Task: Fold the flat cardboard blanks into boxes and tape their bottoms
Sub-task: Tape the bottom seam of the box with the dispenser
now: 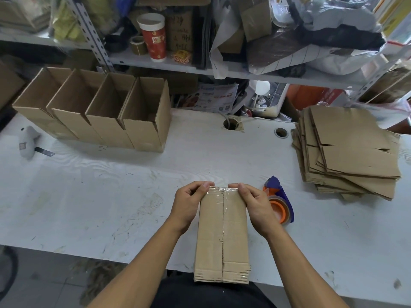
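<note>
Both hands hold a taped box at the near edge of the table.

The box (222,236) lies bottom-up, its seam taped; the left hand (189,205) and right hand (255,207) grip its far end, fingers curled over the edge. Just right sits a tape dispenser (279,201). Farther right is a stack of flat blanks (349,147); far left, four open boxes (97,110) stand in a row.

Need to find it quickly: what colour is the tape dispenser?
Blue and orange tape dispenser, head view.
</note>
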